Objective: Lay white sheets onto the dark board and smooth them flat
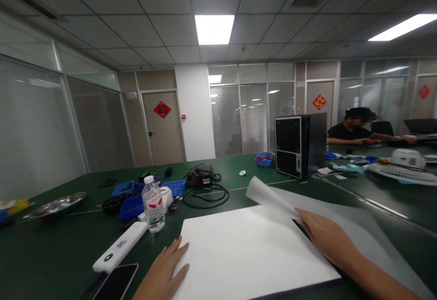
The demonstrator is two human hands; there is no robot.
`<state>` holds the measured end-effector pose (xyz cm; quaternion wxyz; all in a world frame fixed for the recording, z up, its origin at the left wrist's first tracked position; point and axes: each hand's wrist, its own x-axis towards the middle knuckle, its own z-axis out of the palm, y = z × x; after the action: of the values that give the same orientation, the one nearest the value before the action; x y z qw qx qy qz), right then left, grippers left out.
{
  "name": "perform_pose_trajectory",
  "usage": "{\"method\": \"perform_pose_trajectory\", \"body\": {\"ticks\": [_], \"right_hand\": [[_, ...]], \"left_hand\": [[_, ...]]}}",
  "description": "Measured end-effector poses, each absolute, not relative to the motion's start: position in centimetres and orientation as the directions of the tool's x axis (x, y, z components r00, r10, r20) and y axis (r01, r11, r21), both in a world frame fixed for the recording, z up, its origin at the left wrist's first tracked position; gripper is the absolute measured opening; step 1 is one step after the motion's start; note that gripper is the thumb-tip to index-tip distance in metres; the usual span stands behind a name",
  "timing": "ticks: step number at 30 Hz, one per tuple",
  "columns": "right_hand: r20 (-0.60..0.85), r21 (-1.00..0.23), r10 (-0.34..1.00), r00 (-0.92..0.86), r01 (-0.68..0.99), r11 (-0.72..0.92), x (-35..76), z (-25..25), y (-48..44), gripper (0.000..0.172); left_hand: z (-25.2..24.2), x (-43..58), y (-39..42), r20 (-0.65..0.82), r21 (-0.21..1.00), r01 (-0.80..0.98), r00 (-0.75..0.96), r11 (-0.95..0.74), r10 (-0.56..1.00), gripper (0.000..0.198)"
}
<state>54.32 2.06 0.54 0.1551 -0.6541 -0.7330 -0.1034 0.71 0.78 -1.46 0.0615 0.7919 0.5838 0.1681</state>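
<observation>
A large white sheet (239, 250) lies flat on the green table in front of me. My left hand (167, 263) rests on its left edge, fingers spread and holding nothing. At the sheet's right edge, my right hand (326, 234) is closed on a thin translucent sheet (348, 220). That thin sheet curls up at its far left corner and spreads out to the right under my forearm. The right fingertips are partly hidden. A clear plastic water bottle (154, 206) stands beyond my left hand, near a white power strip-like bar (121, 247) and a phone (118, 282).
Blue trays (131, 206), a black power adapter (203, 177) with looped cable and a metal dish (56, 204) lie to the left. A black computer tower (298, 145) stands at the back right. A person (355, 127) sits farther right, beyond a white dome-shaped device (406, 165).
</observation>
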Motion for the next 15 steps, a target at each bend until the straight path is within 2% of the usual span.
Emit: {"method": "perform_pose_trajectory", "body": {"ticks": [2, 4, 6, 8, 10, 13, 15], "right_hand": [[0.299, -0.083, 0.913, -0.276, 0.946, 0.313, 52.1, 0.7, 0.9, 0.052], [0.209, -0.193, 0.875, -0.436, 0.859, 0.474, 50.2, 0.8, -0.4, 0.052], [0.137, -0.326, 0.827, -0.546, 0.763, 0.558, 49.0, 0.9, -1.4, 0.056], [0.123, -0.391, 0.805, -0.58, 0.717, 0.576, 48.8, 1.0, -1.6, 0.056], [0.158, -0.386, 0.838, -0.522, 0.749, 0.539, 49.5, 1.1, -1.0, 0.054], [0.242, -0.313, 0.92, -0.308, 0.873, 0.374, 51.5, 1.2, 0.6, 0.053], [0.263, -0.281, 0.937, -0.232, 0.91, 0.304, 52.8, 1.3, 1.4, 0.055]], "left_hand": [[-1.6, 0.6, 0.8, 0.195, 0.29, 0.904, 0.264, -0.313, 0.945, 0.057], [-1.8, 0.5, 0.8, 0.195, 0.281, 0.908, 0.263, -0.311, 0.945, 0.058], [-1.9, 0.5, 0.9, 0.197, 0.268, 0.913, 0.262, -0.309, 0.945, 0.058], [-2.0, 0.4, 1.0, 0.192, 0.251, 0.918, 0.265, -0.308, 0.945, 0.058], [-2.0, 0.4, 1.1, 0.181, 0.237, 0.92, 0.272, -0.311, 0.945, 0.058], [-2.1, 0.5, 1.2, 0.181, 0.242, 0.919, 0.273, -0.311, 0.945, 0.058], [-2.2, 0.5, 1.2, 0.188, 0.257, 0.917, 0.263, -0.306, 0.946, 0.058]]}}
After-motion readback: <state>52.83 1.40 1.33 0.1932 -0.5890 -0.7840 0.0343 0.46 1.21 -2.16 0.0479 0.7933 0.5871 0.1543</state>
